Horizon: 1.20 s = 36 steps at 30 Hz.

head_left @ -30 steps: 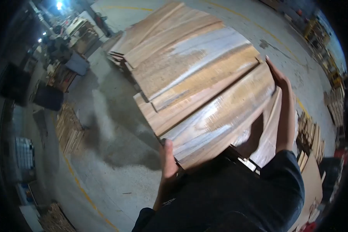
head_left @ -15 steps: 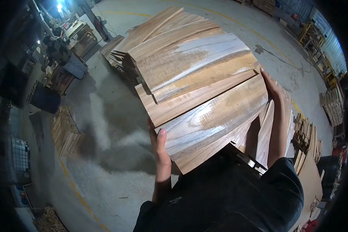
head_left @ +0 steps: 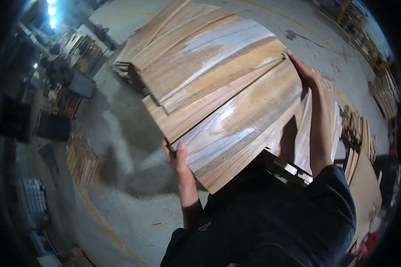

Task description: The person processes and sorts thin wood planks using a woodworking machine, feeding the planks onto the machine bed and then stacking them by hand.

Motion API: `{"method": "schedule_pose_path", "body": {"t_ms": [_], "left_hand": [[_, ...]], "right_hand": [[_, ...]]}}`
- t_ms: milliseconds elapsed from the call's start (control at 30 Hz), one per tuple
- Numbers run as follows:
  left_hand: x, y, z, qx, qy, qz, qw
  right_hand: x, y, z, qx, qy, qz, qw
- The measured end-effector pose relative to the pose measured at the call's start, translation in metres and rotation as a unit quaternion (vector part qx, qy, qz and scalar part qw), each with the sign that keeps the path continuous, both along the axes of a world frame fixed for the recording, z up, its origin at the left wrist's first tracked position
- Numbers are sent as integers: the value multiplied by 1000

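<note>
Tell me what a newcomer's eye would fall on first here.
Probably the streaked wooden panel in the middle, with the left hand at its lower left end and the right hand at its upper right end. More boards overlap beyond it, toward the upper left. Bright lights glare at the top left.

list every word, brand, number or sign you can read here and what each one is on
No text is legible in this view.
Small light marking on the front of the black shirt: looks like lettering, too small and blurred to read.
Wooden boards between the hands: no lettering visible.
</note>
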<state>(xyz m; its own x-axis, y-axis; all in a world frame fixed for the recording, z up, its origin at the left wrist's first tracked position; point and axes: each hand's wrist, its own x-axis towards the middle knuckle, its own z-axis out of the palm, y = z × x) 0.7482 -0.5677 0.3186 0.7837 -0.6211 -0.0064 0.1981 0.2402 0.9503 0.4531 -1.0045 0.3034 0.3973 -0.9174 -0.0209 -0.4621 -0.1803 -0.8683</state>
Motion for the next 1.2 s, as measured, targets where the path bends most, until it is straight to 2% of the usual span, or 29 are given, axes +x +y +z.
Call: {"method": "schedule_pose_path", "body": {"t_ms": [33, 100, 167, 200, 300, 333, 367, 433, 467, 500, 533, 600, 633, 667, 700, 767, 867, 933, 1000, 1067, 1100, 1167, 1200], "left_hand": [[3, 1, -8, 4, 8, 9, 1000], [2, -1, -3, 22, 37, 24, 999], [8, 7, -13, 47, 22, 49, 997], [13, 14, -23, 69, 5, 65, 995], [20, 45, -35, 93, -40, 110, 989], [19, 53, -37, 96, -64, 120, 986], [17, 61, -43, 93, -96, 130, 982], [14, 74, -54, 92, -180, 153, 967], [11, 78, -61, 88, -247, 169, 950], [10, 80, -67, 82, -306, 179, 931], [10, 82, -72, 74, -356, 190, 912], [13, 84, -76, 65, -376, 182, 906], [16, 81, -73, 65, -341, 162, 924], [24, 80, -58, 84, -144, 85, 982], [31, 76, -39, 112, 64, 42, 991], [52, 85, -70, 129, 49, 41, 990], [52, 65, -50, 151, 52, 1, 987], [54, 65, -53, 152, 95, -23, 984], [58, 67, -57, 144, 137, -42, 979], [61, 66, -55, 131, 160, -36, 978], [64, 63, -49, 127, 177, -62, 974], [62, 49, -12, 118, 193, -81, 971], [56, 35, 26, 86, 135, -89, 983]], "right_hand": [[4, 18, 18, -15, 26, 2, 1000], [-3, 11, 4, 8, 87, -44, 995], [-18, 0, -18, 112, 103, -24, 988], [-19, 17, -5, 169, 115, -33, 978], [-31, 54, -10, 173, 70, -26, 982], [-37, 66, -13, 189, 42, -24, 981], [-37, 88, 7, 238, 68, -57, 967], [-51, 96, -2, 250, 65, -74, 963], [-53, 101, -6, 258, 59, -87, 960], [-34, 120, 22, 252, 46, -117, 960], [-35, 117, 15, 264, 28, -126, 956], [-32, 123, 22, 258, -21, -115, 959], [-31, 122, 25, 278, -45, -114, 953], [-28, 120, 28, 298, -70, -112, 945], [-23, 119, 40, 320, -66, -81, 942], [-21, 107, 28, 291, -69, -84, 951], [-31, 89, 11, 305, -96, -58, 946], [-34, 89, 2, 192, -82, -54, 977], [-35, 88, 5, 162, -60, -36, 984], [-32, 83, 8, 318, -109, -51, 941], [-27, 84, 12, 316, -102, -35, 943], [-13, 95, 29, 361, -62, -79, 927], [-10, 97, 28, 356, -60, -74, 929]]}}
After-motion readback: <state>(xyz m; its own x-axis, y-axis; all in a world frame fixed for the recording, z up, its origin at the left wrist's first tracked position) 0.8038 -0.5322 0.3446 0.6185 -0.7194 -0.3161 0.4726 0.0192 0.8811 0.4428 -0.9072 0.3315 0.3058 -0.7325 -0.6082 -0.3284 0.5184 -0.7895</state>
